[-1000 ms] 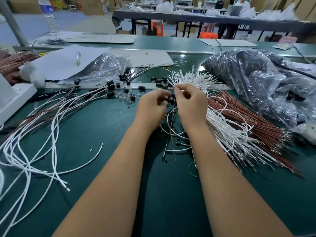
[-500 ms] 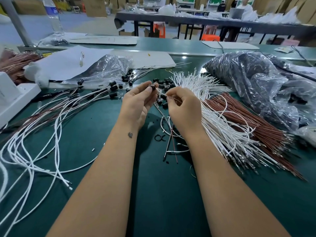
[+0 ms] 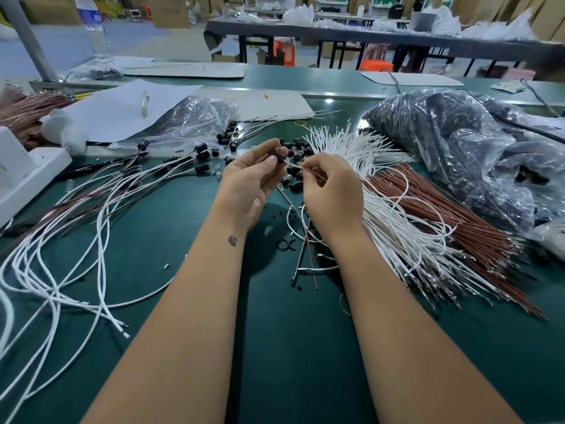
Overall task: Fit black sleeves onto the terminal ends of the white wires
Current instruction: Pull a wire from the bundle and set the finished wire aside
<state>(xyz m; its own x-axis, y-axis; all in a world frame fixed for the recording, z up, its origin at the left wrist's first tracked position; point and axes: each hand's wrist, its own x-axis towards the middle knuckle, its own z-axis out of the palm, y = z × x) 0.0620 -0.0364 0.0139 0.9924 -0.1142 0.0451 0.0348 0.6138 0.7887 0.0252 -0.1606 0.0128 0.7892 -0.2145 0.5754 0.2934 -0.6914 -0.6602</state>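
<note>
Head view: over a green bench (image 3: pixel 153 301), left hand (image 3: pixel 249 182) pinches a black sleeve (image 3: pixel 276 155), right hand (image 3: pixel 331 191) a white wire (image 3: pixel 295 165).

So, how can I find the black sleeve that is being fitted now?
Look at the middle of the green table, where both hands meet. The left hand pinches one black sleeve above the loose pile; only this one has a white wire entering it.

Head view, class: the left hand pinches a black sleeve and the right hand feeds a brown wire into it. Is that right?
Not quite. In the head view the left hand does pinch the black sleeve, but the wire pinched by the right hand is white, not brown. The brown wires lie bundled on the table to the right.
</note>
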